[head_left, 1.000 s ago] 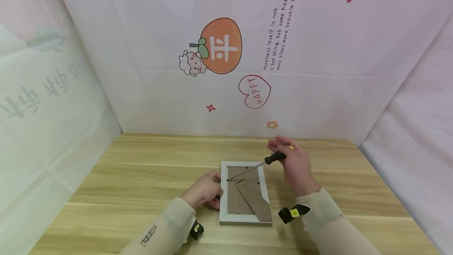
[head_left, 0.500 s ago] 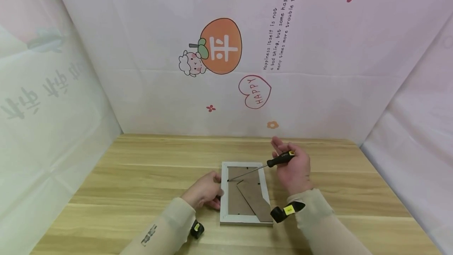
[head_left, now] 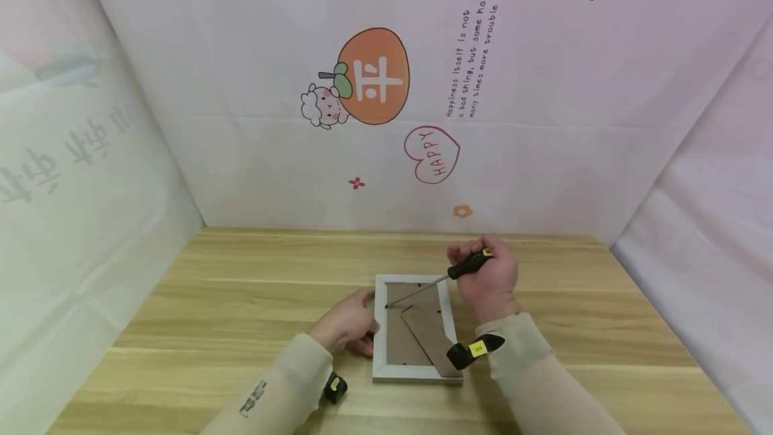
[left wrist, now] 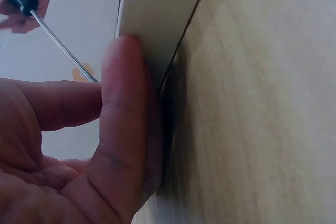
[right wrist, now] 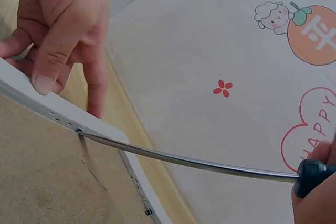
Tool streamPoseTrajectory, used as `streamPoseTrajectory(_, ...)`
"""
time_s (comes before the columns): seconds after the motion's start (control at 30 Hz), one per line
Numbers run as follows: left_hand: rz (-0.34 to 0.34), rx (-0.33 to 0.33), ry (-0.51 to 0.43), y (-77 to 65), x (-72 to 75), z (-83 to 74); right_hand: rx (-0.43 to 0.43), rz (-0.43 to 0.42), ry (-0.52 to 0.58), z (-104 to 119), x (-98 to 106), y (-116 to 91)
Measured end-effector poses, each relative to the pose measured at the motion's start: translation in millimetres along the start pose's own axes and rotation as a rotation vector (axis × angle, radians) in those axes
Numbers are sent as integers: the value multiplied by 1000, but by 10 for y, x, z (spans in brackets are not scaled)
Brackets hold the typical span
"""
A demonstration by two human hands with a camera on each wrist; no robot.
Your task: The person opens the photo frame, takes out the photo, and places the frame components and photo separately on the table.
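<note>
A white picture frame lies back side up on the wooden table, its brown backing board showing. My left hand grips the frame's left edge; in the right wrist view its thumb presses on the white rim. With curled fingers, my right hand holds a screwdriver by its black and yellow handle. The slanted metal shaft crosses over the board, and its tip meets a small dark tab on the frame's left inner edge. The right fingertips are mostly hidden in the right wrist view.
Another dark tab sits on the frame's right inner edge. A brown stand flap lies flat on the backing, partly behind the right wrist's black camera. White printed cloth walls the wooden table at the back and sides.
My right hand and forearm have shifted left, and its fingers, straighter before, now curl round the screwdriver handle. The tip stays at the left tab. My left hand keeps its place on the frame.
</note>
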State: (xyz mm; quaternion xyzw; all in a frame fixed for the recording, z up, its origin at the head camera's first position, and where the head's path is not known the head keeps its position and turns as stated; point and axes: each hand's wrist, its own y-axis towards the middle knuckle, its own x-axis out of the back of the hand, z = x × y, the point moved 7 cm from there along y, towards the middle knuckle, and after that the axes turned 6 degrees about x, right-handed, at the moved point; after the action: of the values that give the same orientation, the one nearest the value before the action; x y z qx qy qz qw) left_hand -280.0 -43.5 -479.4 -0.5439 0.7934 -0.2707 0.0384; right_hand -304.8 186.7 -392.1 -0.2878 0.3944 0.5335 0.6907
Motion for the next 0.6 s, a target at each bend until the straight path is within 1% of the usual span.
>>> streamPoseTrajectory(0.13, 6, -5, 5, -8, 8, 0, 15, 3, -56, -29, -55, -8)
streamPoseTrajectory(0.3, -5, -10, 23, -6, 12, -16, 20, 0, -119, -60, -152, -17)
streamPoseTrajectory(0.47, -21, -1, 40, 2, 16, -17, 61, 45, -212, -125, -366, -36)
streamPoseTrajectory(0.6, -27, 3, 45, -4, 22, -15, 127, 85, -284, -187, -559, -41)
